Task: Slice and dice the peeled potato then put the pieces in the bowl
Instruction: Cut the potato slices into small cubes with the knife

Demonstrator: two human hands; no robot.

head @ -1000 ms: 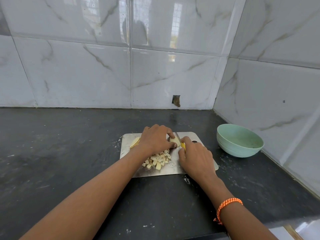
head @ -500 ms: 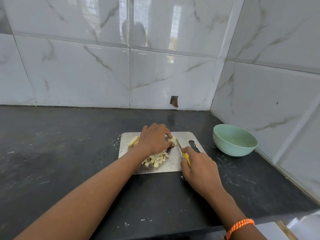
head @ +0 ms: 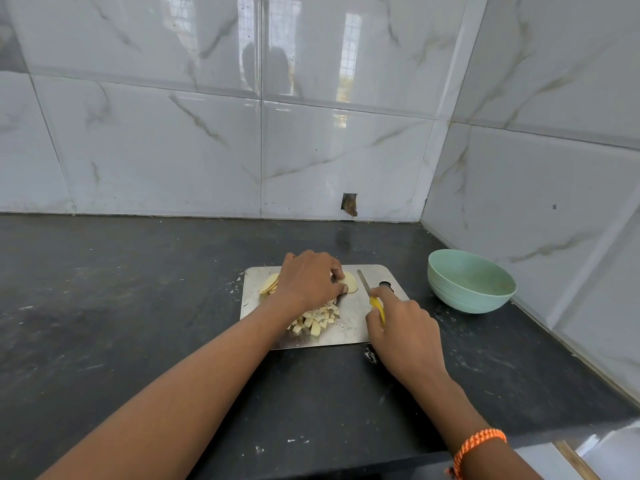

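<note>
I log: dark stone countertop (head: 121, 306), flecked white; glossy marble-veined wall tiles (head: 156, 140) behind and right; small broken hole (head: 349, 204) at the back wall's base.

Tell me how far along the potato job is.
Done: a pile of diced pieces lies on the cutting board. In hand: left hand holds a potato slice, right hand grips the knife. Left: uncut slices, and the bowl looks empty.

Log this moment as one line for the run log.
left hand holds potato slices on board | right hand grips knife, blade beside slices | dice pile on board | bowl holds no pieces
</note>
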